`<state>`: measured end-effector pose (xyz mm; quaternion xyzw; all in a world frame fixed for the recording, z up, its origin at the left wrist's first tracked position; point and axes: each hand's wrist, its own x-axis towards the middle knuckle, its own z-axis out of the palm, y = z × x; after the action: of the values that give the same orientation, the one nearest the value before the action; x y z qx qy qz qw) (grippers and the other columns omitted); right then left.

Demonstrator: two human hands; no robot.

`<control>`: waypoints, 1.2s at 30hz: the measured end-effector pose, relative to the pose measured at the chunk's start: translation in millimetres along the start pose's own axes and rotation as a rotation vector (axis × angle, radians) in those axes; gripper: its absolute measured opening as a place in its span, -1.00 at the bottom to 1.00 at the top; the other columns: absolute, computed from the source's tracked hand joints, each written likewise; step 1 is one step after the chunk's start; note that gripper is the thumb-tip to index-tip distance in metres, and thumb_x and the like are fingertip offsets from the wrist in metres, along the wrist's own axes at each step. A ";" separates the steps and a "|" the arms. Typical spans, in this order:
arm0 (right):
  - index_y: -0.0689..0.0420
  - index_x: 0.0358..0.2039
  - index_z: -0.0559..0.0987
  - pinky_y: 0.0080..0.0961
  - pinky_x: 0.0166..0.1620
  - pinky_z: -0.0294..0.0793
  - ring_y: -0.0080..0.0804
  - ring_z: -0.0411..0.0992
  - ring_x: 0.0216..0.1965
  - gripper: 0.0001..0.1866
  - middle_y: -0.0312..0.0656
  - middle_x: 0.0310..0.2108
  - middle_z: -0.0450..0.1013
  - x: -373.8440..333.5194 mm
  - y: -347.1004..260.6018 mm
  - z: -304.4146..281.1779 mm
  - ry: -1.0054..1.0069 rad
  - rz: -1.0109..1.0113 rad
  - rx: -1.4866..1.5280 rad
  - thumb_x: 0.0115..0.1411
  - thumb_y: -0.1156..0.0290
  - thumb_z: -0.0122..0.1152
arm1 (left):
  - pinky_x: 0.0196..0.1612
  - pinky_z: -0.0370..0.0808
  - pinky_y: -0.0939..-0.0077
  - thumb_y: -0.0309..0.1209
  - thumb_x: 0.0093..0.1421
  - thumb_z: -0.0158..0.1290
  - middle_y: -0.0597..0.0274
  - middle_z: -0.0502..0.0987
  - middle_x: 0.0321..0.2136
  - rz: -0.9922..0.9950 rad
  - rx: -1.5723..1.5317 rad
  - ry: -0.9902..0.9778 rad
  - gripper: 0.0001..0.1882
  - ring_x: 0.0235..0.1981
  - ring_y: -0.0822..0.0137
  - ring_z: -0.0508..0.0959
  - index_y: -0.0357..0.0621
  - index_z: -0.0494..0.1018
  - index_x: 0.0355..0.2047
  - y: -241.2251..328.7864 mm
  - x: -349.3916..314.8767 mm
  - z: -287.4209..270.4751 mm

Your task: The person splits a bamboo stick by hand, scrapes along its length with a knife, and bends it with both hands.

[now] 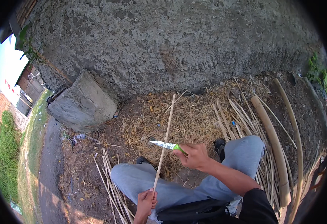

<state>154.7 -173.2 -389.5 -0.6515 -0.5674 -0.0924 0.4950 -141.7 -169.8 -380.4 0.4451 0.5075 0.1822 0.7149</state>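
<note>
My left hand (146, 201) grips the lower end of a thin pale bamboo strip (168, 125), which slants up and away from me between my knees. In my right hand (194, 156) is a knife with a green handle (180, 149), the fingers closed around it. The knife's blade (162, 143) points left and crosses the strip near its middle. Whether the edge touches the strip or only passes over it, I cannot tell.
Split bamboo strips (109, 183) lie left of my legs, with a larger pile (262, 156) on the right. Beside that pile rest a thick bamboo pole (271, 145) and a curved one (295, 142). A concrete block (85, 102) stands against the rough wall (178, 44). Shavings (195, 119) cover the ground.
</note>
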 end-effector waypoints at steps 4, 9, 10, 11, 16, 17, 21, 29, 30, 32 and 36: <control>0.07 -0.40 0.67 -0.35 -0.70 0.35 -0.31 0.48 -0.71 -0.77 -0.23 -0.61 0.54 1.6 3.1 -5.8 -0.061 -0.006 -0.081 0.19 0.17 0.31 | -0.73 -0.09 0.64 -0.22 0.45 -0.09 0.49 0.13 -0.75 -0.045 -0.037 0.001 -0.59 -0.79 0.64 0.07 -0.25 0.36 -0.50 -14.3 -8.2 -16.0; 0.09 -0.37 0.67 -0.32 -0.70 0.35 -0.28 0.47 -0.71 -0.75 -0.22 -0.62 0.54 -6.6 -5.9 -4.2 -0.046 -0.024 -0.021 0.20 0.16 0.30 | -0.68 0.18 0.61 -0.28 0.38 0.02 0.40 0.31 -0.68 -0.150 -0.006 0.096 -0.78 -0.71 0.52 0.30 -0.13 0.50 -0.35 -35.6 -12.6 -32.2; 0.10 -0.37 0.67 -0.32 -0.70 0.34 -0.27 0.47 -0.71 -0.74 -0.21 -0.62 0.54 -5.0 2.7 -2.4 -0.028 0.008 -0.025 0.20 0.16 0.30 | -0.68 0.18 0.61 -0.28 0.38 0.02 0.40 0.31 -0.68 -0.151 -0.003 0.096 -0.78 -0.71 0.52 0.30 -0.13 0.50 -0.35 -38.9 -11.7 -32.5; 0.10 -0.37 0.67 -0.32 -0.70 0.34 -0.26 0.46 -0.72 -0.74 -0.20 -0.64 0.53 7.4 17.9 -5.1 -0.056 0.101 -0.093 0.21 0.15 0.29 | -0.71 0.08 0.67 -0.23 0.39 0.02 0.46 0.28 -0.69 -0.105 0.012 0.101 -0.75 -0.75 0.59 0.24 -0.09 0.48 -0.37 -37.7 -13.7 -26.9; 0.10 -0.38 0.67 -0.31 -0.71 0.32 -0.26 0.44 -0.75 -0.73 -0.18 -0.66 0.51 -0.6 1.9 -1.5 -0.087 -0.012 -0.057 0.23 0.16 0.27 | -0.73 0.02 0.72 -0.18 0.41 0.00 0.51 0.27 -0.71 -0.080 0.039 0.130 -0.71 -0.78 0.64 0.19 -0.08 0.46 -0.38 -41.7 -11.7 -32.3; 0.10 -0.38 0.67 -0.31 -0.71 0.32 -0.26 0.44 -0.75 -0.73 -0.19 -0.65 0.51 -0.2 6.5 -0.2 -0.070 0.021 -0.047 0.24 0.16 0.26 | -0.73 0.02 0.73 -0.18 0.41 -0.01 0.51 0.28 -0.71 -0.061 0.074 0.115 -0.71 -0.78 0.64 0.19 -0.07 0.46 -0.39 -41.5 -14.9 -32.9; 0.08 -0.40 0.68 -0.33 -0.73 0.29 -0.30 0.40 -0.78 -0.74 -0.23 -0.68 0.50 17.3 26.1 -4.4 0.019 0.089 -0.080 0.26 0.17 0.24 | -0.73 0.01 0.73 -0.19 0.42 -0.03 0.52 0.29 -0.73 -0.007 0.092 0.099 -0.69 -0.78 0.64 0.19 -0.07 0.47 -0.42 -52.4 -28.4 -41.0; 0.11 -0.45 0.65 -0.40 -0.62 0.32 -0.42 0.39 -0.73 -0.61 -0.16 -0.76 0.41 36.6 74.3 -14.1 -0.104 0.543 -0.229 0.33 0.08 0.11 | -0.73 0.03 0.72 -0.16 0.40 -0.02 0.54 0.28 -0.73 0.058 0.145 0.159 -0.66 -0.78 0.66 0.18 -0.09 0.46 -0.46 -61.9 -45.2 -52.2; 0.11 -0.45 0.65 -0.40 -0.62 0.32 -0.42 0.39 -0.73 -0.61 -0.16 -0.76 0.41 33.2 90.1 -14.1 -0.096 0.544 -0.229 0.33 0.08 0.11 | -0.73 0.04 0.72 -0.15 0.39 0.00 0.54 0.29 -0.73 0.046 0.113 0.177 -0.65 -0.77 0.67 0.19 -0.09 0.46 -0.47 -64.0 -44.3 -59.1; 0.15 -0.46 0.63 -0.46 -0.59 0.26 -0.49 0.33 -0.70 -0.55 -0.21 -0.73 0.39 36.3 111.2 -12.1 -0.127 0.897 0.045 0.38 0.06 0.06 | -0.67 0.14 0.63 -0.17 0.38 0.00 0.47 0.33 -0.70 0.163 0.379 0.258 -0.62 -0.72 0.58 0.28 -0.16 0.46 -0.50 -81.3 -32.1 -80.5; 0.20 -0.35 0.61 -0.56 -0.64 0.09 -0.64 0.12 -0.74 -0.54 -0.41 -0.74 0.20 12.0 92.6 12.0 -0.102 1.272 0.636 0.41 0.04 0.02 | -0.51 0.31 0.27 -0.27 0.35 -0.04 0.14 0.39 -0.68 0.527 0.745 0.475 -0.66 -0.59 0.27 0.44 -0.32 0.46 -0.45 -43.4 -36.4 -47.7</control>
<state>230.4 -144.0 -437.3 -0.6838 -0.0993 0.4151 0.5918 -207.6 -197.5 -399.8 0.7287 0.5572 0.2589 0.3024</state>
